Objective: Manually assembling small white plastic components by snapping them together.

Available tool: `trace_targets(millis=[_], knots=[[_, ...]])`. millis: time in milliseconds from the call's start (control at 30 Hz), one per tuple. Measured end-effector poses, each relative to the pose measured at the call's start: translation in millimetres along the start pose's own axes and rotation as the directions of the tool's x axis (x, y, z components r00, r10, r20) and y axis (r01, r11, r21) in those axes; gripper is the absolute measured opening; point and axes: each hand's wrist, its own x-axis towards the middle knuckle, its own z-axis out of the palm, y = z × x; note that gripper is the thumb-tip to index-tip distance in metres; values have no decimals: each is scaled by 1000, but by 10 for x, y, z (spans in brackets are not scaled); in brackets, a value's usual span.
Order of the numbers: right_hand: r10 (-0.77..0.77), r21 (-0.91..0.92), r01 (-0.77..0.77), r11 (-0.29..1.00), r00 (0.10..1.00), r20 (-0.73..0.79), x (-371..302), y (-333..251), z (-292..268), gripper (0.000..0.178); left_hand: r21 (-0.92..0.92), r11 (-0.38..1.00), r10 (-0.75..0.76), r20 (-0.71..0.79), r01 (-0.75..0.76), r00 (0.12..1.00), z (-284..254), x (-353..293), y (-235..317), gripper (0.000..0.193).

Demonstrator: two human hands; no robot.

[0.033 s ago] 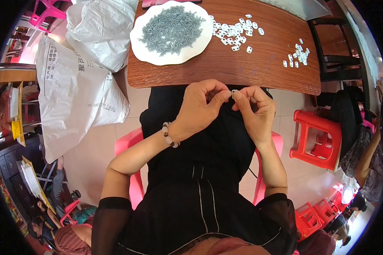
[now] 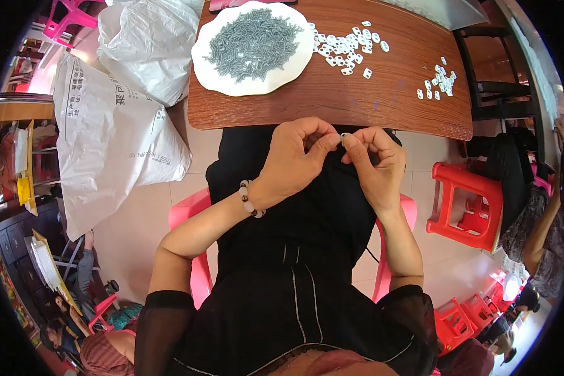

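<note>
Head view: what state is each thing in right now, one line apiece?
Left hand: fingers pinched together; whether they grip anything is too small to tell.
Right hand: fingers pinched on a small pale piece.
Scalloped white plate: heaped.
Grey spring-like pieces: loose, piled on the plate.
Larger white group: scattered on the wooden table.
Smaller white group: loose, near the table's right edge.
Beaded bracelet: worn.
Front white sack: creased.
</note>
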Motion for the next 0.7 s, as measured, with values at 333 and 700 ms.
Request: trace_targets(millis=[333,700], knots=[[-7,33,7,999,1000,5,11,60,10,10,25,999,32,-19,-31,999,12,-6,-69,10],[79,166,-78,983,997,2,48,54,-63,11,-81,994,-65,51,69,997,-27,61,-80,19]])
